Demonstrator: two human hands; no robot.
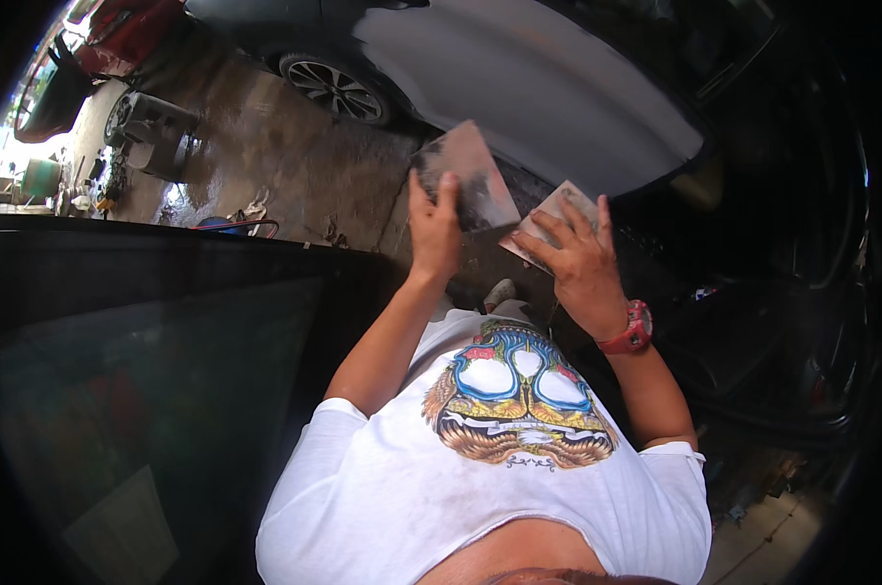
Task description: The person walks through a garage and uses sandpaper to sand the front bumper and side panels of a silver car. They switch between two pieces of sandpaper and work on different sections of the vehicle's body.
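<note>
My left hand [435, 234] grips the lower left part of a flat, roughly square sheet [476, 164]. Its surface is pinkish and grey with dark smears. A smaller stiff-looking piece [571, 199], similarly smeared, is in my right hand [583, 267], whose fingers spread over its face; the thumb is hard to make out. A narrow gap separates the two pieces. Both are held up in front of my body, and their material cannot be settled. Beyond them stands a dark car's side panel [528, 80], covered with a broad matte grey coat and a faint reddish patch.
The car's alloy wheel [335, 89] rests on a wet, stained concrete floor [265, 139]. A dark vehicle window [155, 380] is close on my left. Farther left lie a grey car part [159, 135] and a red car [130, 36]. Black open bodywork [762, 329] lies right.
</note>
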